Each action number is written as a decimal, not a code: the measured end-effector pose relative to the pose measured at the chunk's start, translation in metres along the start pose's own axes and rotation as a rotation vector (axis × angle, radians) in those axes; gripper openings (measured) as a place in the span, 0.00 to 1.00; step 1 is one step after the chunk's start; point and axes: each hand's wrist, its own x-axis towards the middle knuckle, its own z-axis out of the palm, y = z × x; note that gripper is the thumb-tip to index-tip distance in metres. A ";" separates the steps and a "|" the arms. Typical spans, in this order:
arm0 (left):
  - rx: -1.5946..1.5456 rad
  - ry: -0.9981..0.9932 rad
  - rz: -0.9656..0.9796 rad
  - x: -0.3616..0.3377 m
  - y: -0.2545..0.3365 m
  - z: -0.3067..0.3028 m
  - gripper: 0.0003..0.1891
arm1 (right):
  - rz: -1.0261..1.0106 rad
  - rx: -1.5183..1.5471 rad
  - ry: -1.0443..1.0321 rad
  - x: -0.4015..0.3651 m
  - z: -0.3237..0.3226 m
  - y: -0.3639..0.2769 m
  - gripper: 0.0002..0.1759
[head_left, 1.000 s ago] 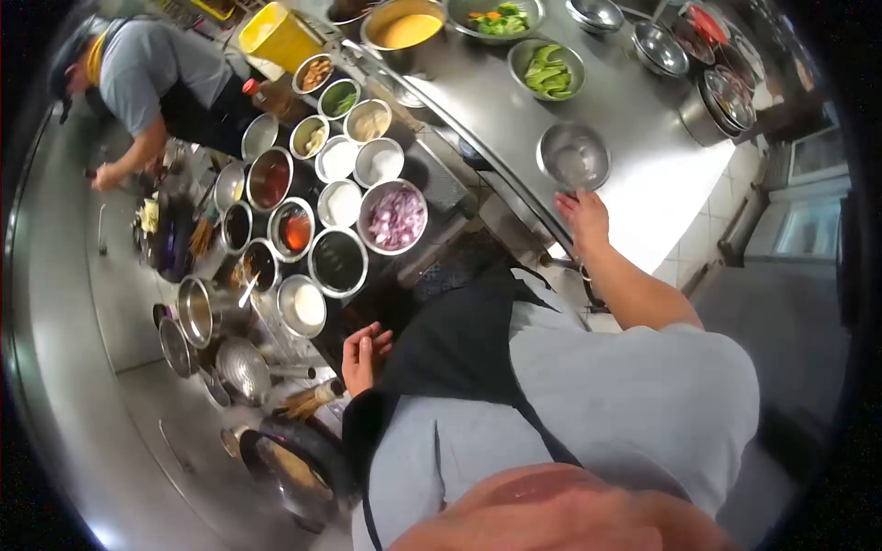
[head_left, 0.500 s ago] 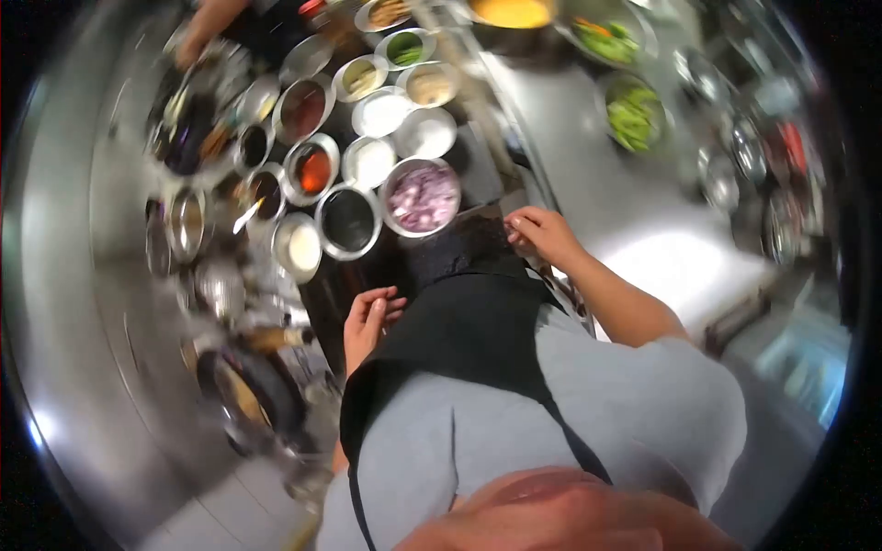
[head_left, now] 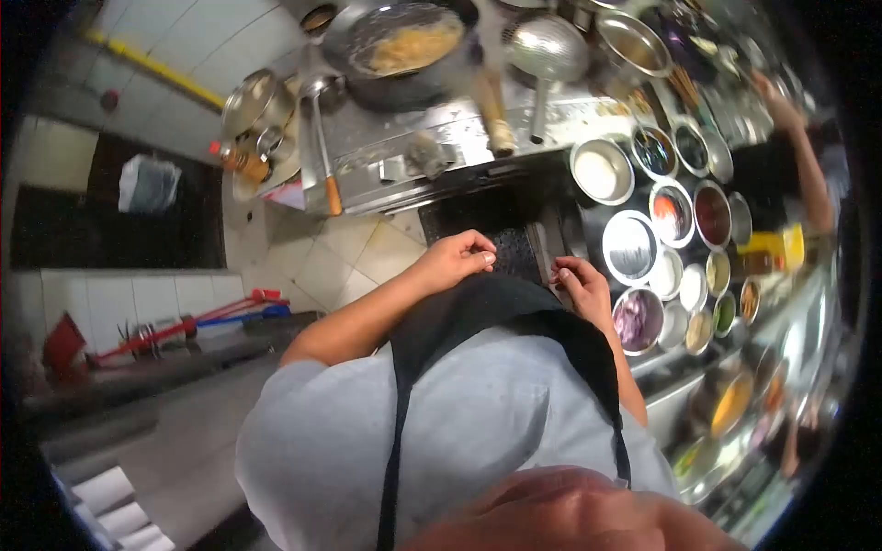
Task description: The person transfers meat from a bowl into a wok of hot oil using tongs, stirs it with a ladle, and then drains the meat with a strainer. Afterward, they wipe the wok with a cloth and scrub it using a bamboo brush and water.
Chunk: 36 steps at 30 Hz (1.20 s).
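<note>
My left hand (head_left: 461, 260) hovers in front of my black apron (head_left: 478, 308), fingers loosely curled and nothing visible in it. To its right, my right hand (head_left: 585, 286) is likewise held at waist height, empty, with its fingers slightly apart. Nearest to that hand are a bowl of chopped purple onion (head_left: 638, 320) and a metal bowl with dark contents (head_left: 631, 247). Ahead of both hands is the stove counter, where a wok (head_left: 404, 87) holds pale yellowish food. A ladle (head_left: 320, 138) with a wooden handle lies left of the wok, and a perforated strainer (head_left: 548, 55) rests right of it.
Several ingredient bowls, one with white contents (head_left: 599, 174), crowd the right side. Another person's arm (head_left: 799, 156) reaches in there. A pot (head_left: 257, 101) and a red-capped bottle (head_left: 241, 162) stand left. Red-handled tools (head_left: 188, 326) lie on a ledge further left.
My view has swung left, from the ingredient bowls toward the stove and wok. The bowls now appear on the right. Both hands stay near my waist, holding nothing visible.
</note>
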 end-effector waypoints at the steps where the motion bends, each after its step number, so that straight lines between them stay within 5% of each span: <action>1: -0.033 0.047 -0.005 -0.006 -0.013 -0.016 0.12 | -0.007 -0.028 -0.030 0.013 0.009 -0.009 0.15; 9: -0.246 0.218 -0.020 -0.042 -0.048 -0.109 0.13 | -0.231 -0.615 -0.277 0.093 0.085 -0.045 0.16; 12: -0.227 0.236 -0.072 -0.052 -0.056 -0.142 0.12 | -0.171 -0.349 -0.168 0.122 0.099 -0.056 0.21; 14: -0.001 0.281 -0.037 -0.051 -0.082 -0.163 0.13 | -0.134 -0.240 -0.054 0.141 0.091 -0.078 0.26; 16: 0.435 0.425 -0.279 -0.062 -0.055 -0.169 0.15 | -0.193 -0.294 0.074 0.168 0.064 -0.099 0.27; 18: 0.413 0.504 -0.294 -0.070 -0.120 -0.188 0.18 | -0.181 -0.322 0.288 0.207 0.028 -0.118 0.31; 20: 0.205 0.619 -0.312 -0.083 -0.239 -0.214 0.16 | -0.186 0.296 0.384 0.241 0.010 -0.152 0.37; 22: 0.592 0.635 -0.511 -0.104 -0.220 -0.189 0.16 | -0.153 0.448 0.385 0.298 -0.033 -0.164 0.41; 26: 0.569 0.582 -0.811 -0.145 -0.279 -0.189 0.17 | -0.083 0.656 0.320 0.418 -0.086 -0.191 0.46; 28: 0.492 0.509 -0.993 -0.150 -0.302 -0.168 0.18 | -0.058 0.904 0.159 0.472 -0.111 -0.202 0.39; 29: 0.264 0.562 -1.044 -0.155 -0.286 -0.156 0.17 | -0.131 0.748 0.322 0.469 -0.099 -0.220 0.29; 30: 0.328 0.530 -0.949 -0.159 -0.286 -0.151 0.14 | -0.004 0.757 0.165 0.511 -0.131 -0.210 0.15; 32: 0.321 0.623 -0.876 -0.161 -0.279 -0.137 0.10 | 0.107 0.690 0.160 0.525 -0.134 -0.217 0.11; 36: 0.327 0.716 -0.698 -0.162 -0.310 -0.113 0.12 | -0.134 0.059 0.124 0.417 -0.094 -0.225 0.12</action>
